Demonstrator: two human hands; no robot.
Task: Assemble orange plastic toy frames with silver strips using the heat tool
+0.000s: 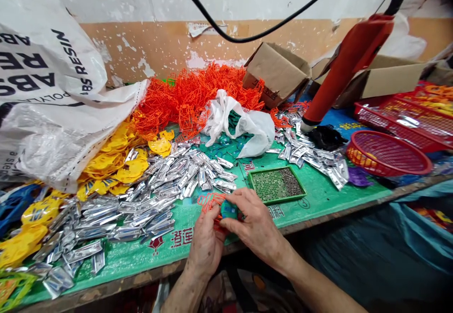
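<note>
Near the table's front edge, my left hand (205,244) is closed on an orange plastic frame (211,201). My right hand (256,223) pinches a small teal piece (229,209) against the frame, so both hands meet around the two parts. The fingers hide how the parts touch. Just behind my right hand lies a green tray (277,184) of small metal pins or screws. Silver pieces (191,169) are heaped to the left, and more teal pieces (226,148) lie beyond my hands by a white plastic bag (260,126).
Orange frames (208,84) form a pile at the back. Yellow parts (130,166) and a white sack (53,91) stand left. A red power tool (348,65) hangs at right, near a cardboard box (278,74) and a round red basket (389,155).
</note>
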